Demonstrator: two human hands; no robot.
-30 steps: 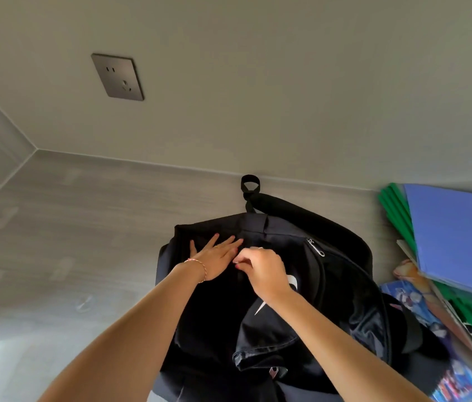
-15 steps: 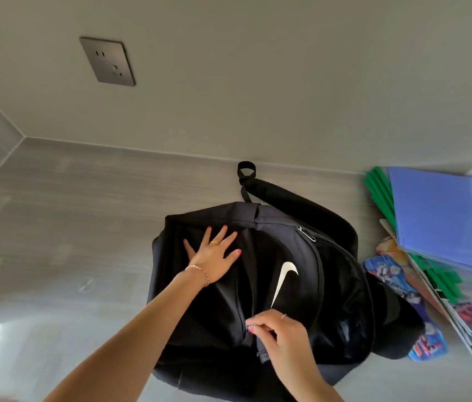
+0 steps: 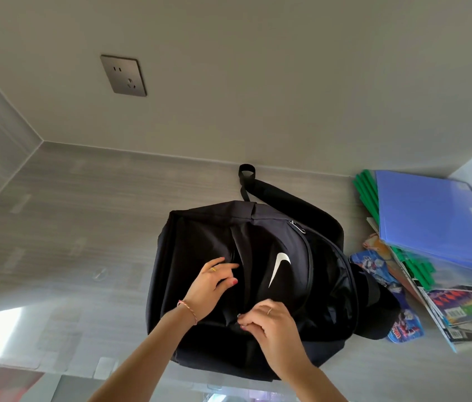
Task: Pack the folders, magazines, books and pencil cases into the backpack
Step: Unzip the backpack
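Observation:
A black backpack with a white swoosh lies flat on the grey wood-grain table. My left hand rests on its front panel, fingers bent loosely against the fabric. My right hand is pinched shut near the bag's lower edge, apparently on a zipper pull hidden under the fingers. To the right lies a stack: a blue folder on top, green folders beneath it, and magazines at the bottom. A colourful pencil case lies partly under the backpack's right side.
The beige wall rises right behind the backpack and carries a grey power socket. A black strap loop from the bag reaches the wall. Bare table stretches to the left of the bag.
My right hand has moved down the front of the backpack from its top to its lower edge. My left hand slid lower and curled its fingers. The view shifted.

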